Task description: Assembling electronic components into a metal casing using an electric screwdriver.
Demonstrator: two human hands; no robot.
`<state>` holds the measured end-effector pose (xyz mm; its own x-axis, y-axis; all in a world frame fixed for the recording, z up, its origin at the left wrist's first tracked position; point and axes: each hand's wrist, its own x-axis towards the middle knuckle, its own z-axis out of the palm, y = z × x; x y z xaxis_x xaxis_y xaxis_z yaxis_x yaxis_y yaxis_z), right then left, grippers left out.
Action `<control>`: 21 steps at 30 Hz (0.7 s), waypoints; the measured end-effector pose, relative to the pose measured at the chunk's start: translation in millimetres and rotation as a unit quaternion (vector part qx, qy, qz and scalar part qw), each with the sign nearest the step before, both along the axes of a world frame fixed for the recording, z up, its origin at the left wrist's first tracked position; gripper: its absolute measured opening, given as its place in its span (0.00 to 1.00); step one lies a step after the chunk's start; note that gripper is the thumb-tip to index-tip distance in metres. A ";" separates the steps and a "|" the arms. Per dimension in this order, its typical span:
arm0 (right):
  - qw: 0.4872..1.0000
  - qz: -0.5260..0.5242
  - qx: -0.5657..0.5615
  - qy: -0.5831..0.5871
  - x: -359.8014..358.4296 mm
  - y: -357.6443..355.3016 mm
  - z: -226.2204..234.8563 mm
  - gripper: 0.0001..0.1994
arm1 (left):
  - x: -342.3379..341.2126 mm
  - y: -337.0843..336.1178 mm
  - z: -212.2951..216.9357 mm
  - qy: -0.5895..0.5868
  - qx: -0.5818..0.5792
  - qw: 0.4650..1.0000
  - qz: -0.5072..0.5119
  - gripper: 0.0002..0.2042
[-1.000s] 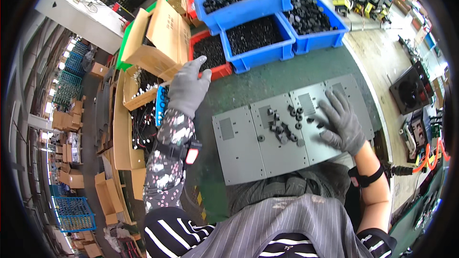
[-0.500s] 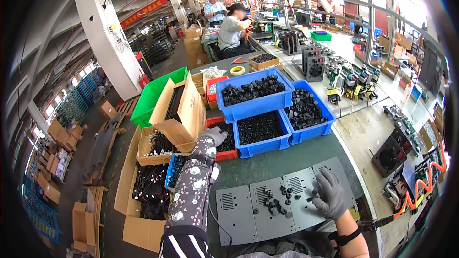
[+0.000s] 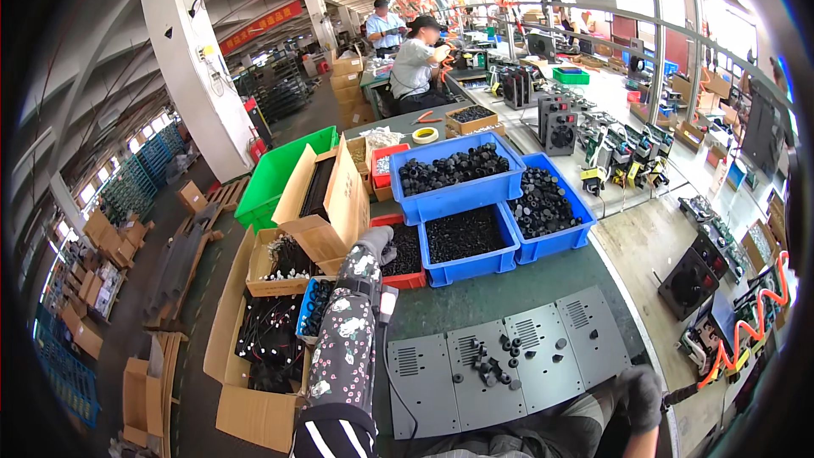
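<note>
My left hand (image 3: 374, 246), in a grey glove, is at the left side of the red tray (image 3: 405, 280) of small black parts. Its fingertips are hard to make out against the parts. My right hand (image 3: 640, 400), also gloved, hangs low beside the right end of the grey metal panels (image 3: 424, 403), apart from them; its fingers are smeared. The panels lie in a row with vent slots. Black plastic caps (image 3: 489, 371) are heaped on the middle panels, and a few single ones, such as one black cap (image 3: 560, 343), stand further right.
Blue bins (image 3: 471, 270) of black parts stand beyond the panels, one stacked on top. Cardboard boxes (image 3: 254, 420) and a green bin (image 3: 263, 195) fill the left. A cable (image 3: 388, 373) crosses the left panel. Two people (image 3: 413, 72) work farther back.
My right hand has drawn back from the panels toward the lower right, leaving small black caps standing there. My left hand has shifted slightly left, staying at the red tray.
</note>
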<state>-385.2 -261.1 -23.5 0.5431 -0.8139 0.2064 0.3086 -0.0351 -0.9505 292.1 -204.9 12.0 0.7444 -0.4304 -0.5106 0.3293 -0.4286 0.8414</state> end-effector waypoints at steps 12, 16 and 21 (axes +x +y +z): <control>0.920 -0.264 0.158 0.241 -100.5 30.7 -38.1 0.10 | -6.9 -12.6 9.0 0.280 -0.408 0.857 0.145 0.04; 0.968 -0.215 0.087 0.099 -79.9 32.6 -49.6 0.11 | -28.8 -5.0 34.0 0.269 -0.454 0.840 0.124 0.09; 0.939 -0.257 0.071 0.216 -80.8 23.2 -65.3 0.12 | -70.7 20.7 58.4 0.337 -0.459 0.822 -0.018 0.13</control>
<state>-466.0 -238.0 -88.8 0.0780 -0.9942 -0.0735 -0.1305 0.0629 -0.9894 221.4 -184.2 70.5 0.4036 -0.8801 -0.2501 0.8545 0.2648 0.4469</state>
